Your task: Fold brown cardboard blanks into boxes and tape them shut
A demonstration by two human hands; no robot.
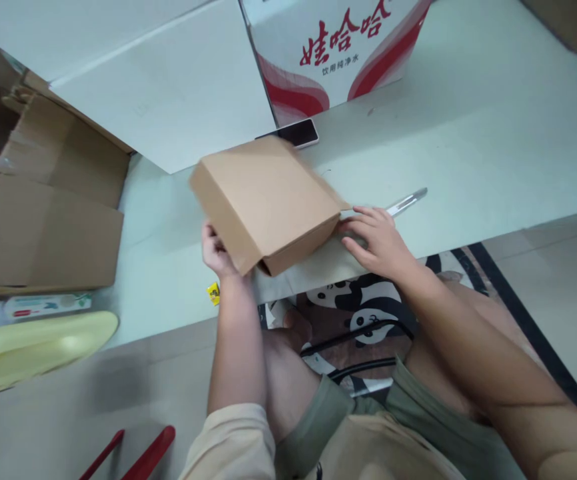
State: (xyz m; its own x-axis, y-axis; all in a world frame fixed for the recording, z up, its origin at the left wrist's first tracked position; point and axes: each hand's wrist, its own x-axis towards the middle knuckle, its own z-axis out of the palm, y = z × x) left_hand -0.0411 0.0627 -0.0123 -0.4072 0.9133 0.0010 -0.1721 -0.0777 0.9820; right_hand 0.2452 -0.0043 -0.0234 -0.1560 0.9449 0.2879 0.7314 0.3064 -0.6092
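Observation:
A brown cardboard box (273, 193) is held up, tilted, above the table's near edge. My left hand (213, 252) grips it from below at the left side, with part of the fingers hidden behind the box. At the box's right corner, my right hand (376, 240) has its fingers apart, the fingertips at or touching a small flap; exact contact is hard to make out. Just beyond that hand, a silver utility knife (408, 200) lies on the table. Behind the box lies a dark-screened phone (303, 133), partly covered by it.
On the pale table (468, 160) stand a white box (168, 87) and a red-and-white water carton (338, 60). Open brown cartons (43, 227) and a pale yellow tray-like object (43, 347) line the left. A small yellow item (213, 293) lies near the front edge.

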